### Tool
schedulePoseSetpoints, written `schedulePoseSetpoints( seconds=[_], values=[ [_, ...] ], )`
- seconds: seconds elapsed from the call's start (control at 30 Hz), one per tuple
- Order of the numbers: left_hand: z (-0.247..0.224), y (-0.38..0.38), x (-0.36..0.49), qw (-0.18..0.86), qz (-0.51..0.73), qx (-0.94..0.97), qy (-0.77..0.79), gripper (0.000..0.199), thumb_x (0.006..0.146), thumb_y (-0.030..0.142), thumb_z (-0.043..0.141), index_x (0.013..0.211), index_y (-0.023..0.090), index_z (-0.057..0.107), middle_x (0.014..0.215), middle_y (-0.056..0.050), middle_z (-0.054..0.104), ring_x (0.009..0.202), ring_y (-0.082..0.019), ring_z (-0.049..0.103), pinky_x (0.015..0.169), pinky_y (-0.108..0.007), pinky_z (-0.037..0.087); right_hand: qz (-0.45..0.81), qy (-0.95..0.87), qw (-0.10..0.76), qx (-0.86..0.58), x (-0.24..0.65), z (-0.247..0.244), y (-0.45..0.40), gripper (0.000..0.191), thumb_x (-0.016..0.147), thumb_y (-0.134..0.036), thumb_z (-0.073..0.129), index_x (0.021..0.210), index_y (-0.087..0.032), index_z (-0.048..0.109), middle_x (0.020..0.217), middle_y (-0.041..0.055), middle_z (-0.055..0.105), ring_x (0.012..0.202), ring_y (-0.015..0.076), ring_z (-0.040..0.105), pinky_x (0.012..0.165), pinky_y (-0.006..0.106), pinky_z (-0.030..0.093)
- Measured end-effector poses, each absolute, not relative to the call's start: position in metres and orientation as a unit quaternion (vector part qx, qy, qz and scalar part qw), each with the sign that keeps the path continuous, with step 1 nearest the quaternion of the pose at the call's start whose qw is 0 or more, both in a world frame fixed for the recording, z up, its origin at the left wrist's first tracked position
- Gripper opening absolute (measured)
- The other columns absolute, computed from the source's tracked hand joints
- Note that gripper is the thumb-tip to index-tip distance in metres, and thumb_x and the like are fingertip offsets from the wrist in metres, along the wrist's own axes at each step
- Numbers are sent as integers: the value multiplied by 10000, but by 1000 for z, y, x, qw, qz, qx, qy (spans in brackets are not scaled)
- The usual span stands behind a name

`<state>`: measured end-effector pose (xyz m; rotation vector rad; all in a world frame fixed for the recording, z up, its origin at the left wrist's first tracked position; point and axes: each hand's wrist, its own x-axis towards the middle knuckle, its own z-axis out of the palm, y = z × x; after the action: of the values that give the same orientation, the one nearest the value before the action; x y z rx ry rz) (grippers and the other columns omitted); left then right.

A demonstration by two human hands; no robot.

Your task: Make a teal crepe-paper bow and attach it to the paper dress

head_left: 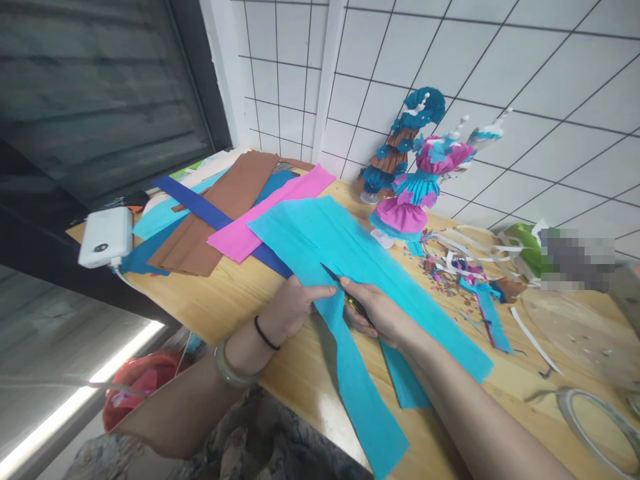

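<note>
A large sheet of turquoise crepe paper (335, 233) lies across the wooden table, with a strip hanging partly cut away toward the front edge. My right hand (370, 310) is closed round dark scissors (356, 305), whose blades reach into the paper at the head of the cut. Just left of the blades, my left hand (300, 303) pinches the edge of the turquoise paper, its index finger pointing along it. Behind and to the left lie folded pink paper (270, 213), brown paper (200, 243) and a dark blue strip (193, 200).
Two tiered paper decorations (403, 213) stand near the tiled wall. Paper scraps (450, 267) are scattered at the right, near a tape roll (595, 427). A white power bank (106, 237) sits at the left table edge, above a red basin (145, 380) on the floor.
</note>
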<state>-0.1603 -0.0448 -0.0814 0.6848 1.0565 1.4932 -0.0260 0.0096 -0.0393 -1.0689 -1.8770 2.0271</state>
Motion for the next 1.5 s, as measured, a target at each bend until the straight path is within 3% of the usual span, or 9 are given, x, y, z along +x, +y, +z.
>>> schedulePoseSetpoints(
  seconds=[0.37, 0.6, 0.73, 0.93, 1.03, 1.17, 1.3, 1.4, 1.5],
  values=[
    [-80, -45, -160, 561, 638, 316, 422, 260, 649, 188, 684, 904, 230, 651, 948, 4, 680, 933, -225, 599, 855, -368, 459, 682, -633, 80, -357, -29, -44, 17, 616, 887, -484, 318, 356, -173, 354, 253, -56, 282, 235, 35, 252, 327, 210, 150],
    [-82, -44, -162, 546, 635, 350, 420, 102, 682, 180, 663, 781, 173, 643, 899, -10, 680, 864, -192, 607, 849, -345, 454, 683, -629, 76, -365, -29, -45, 17, 591, 882, -461, 351, 366, -174, 352, 260, -62, 285, 231, 33, 250, 318, 206, 148],
    [-84, -44, -163, 550, 631, 346, 424, 197, 671, 171, 671, 866, 177, 637, 947, -13, 674, 884, -194, 606, 848, -347, 455, 690, -630, 53, -353, -25, -45, 18, 610, 877, -504, 335, 364, -173, 338, 259, -57, 286, 242, 32, 256, 322, 201, 161],
    [-78, -46, -160, 580, 627, 322, 408, 306, 646, 169, 683, 946, 149, 622, 969, -49, 674, 872, -222, 618, 809, -374, 471, 703, -616, 31, -354, 4, -28, 6, 434, 879, -515, 336, 745, -160, 547, 319, -93, 347, 267, 54, 284, 347, 191, 253],
    [-78, -46, -161, 605, 621, 305, 394, 326, 643, 186, 676, 964, 159, 632, 999, -57, 669, 908, -245, 617, 816, -381, 472, 660, -648, -9, -380, 32, -14, 0, 452, 884, -522, 318, 792, -154, 565, 347, -80, 381, 288, 56, 322, 386, 199, 295],
    [-86, -47, -166, 615, 605, 288, 416, 155, 638, 180, 655, 790, 184, 682, 897, -47, 692, 918, -270, 611, 784, -343, 479, 609, -662, -20, -436, 71, -3, 1, 448, 877, -533, 315, 785, -169, 559, 394, -57, 428, 350, 84, 398, 445, 224, 353],
    [-85, -46, -168, 640, 596, 243, 419, 115, 646, 168, 617, 745, 185, 675, 832, -48, 687, 819, -235, 624, 730, -313, 480, 523, -690, 42, -499, 102, -10, 12, 476, 851, -575, 304, 778, -180, 559, 474, -15, 489, 448, 125, 465, 511, 260, 398],
    [-77, -44, -167, 654, 608, 202, 401, 108, 654, 171, 588, 734, 154, 657, 786, -50, 678, 704, -189, 617, 691, -300, 479, 366, -689, 105, -617, 120, -29, 25, 519, 794, -627, 334, 863, -175, 581, 716, 71, 614, 626, 198, 568, 557, 301, 432],
    [-74, -42, -167, 649, 628, 161, 398, 84, 645, 183, 580, 647, 111, 622, 668, -53, 652, 597, -159, 591, 624, -278, 472, 254, -711, 90, -650, 133, -52, 36, 548, 757, -623, 364, 977, -175, 589, 940, 124, 643, 852, 277, 601, 700, 361, 452]
  ],
)
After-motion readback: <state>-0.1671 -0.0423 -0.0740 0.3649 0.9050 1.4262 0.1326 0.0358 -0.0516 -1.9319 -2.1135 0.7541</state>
